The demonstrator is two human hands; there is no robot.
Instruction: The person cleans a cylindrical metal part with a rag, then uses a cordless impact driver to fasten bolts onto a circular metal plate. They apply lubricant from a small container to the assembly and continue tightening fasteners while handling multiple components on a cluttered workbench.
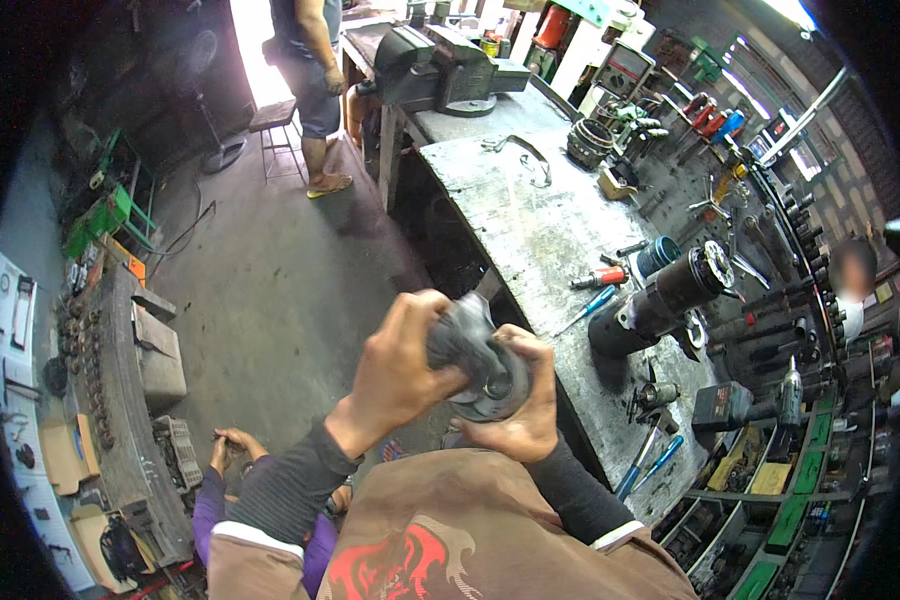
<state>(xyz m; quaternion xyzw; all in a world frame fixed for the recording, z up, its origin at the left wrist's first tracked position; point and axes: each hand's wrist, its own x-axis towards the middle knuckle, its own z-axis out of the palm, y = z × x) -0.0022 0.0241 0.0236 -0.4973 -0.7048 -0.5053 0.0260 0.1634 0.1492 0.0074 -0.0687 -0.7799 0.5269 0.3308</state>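
Note:
In front of my chest, my two hands hold a round grey metal part [505, 395] with a ring-like opening. My left hand [402, 355] is closed on its upper left side, over a dark grey portion that is smeared by motion; whether that portion is cloth or metal I cannot tell. Curled round the lower right side is my right hand [530, 405], with its thumb beneath and fingers along the edge. The part is off the workbench [500, 205], near its front edge.
On the bench lie a black cylindrical assembly [660, 300], a blue screwdriver [585, 308], a bench vise [450, 70] and a cordless impact wrench [745, 405]. Parts bins [770, 500] stand at right. One person [315, 90] stands beyond the bench; another's hands [235, 445] show lower left.

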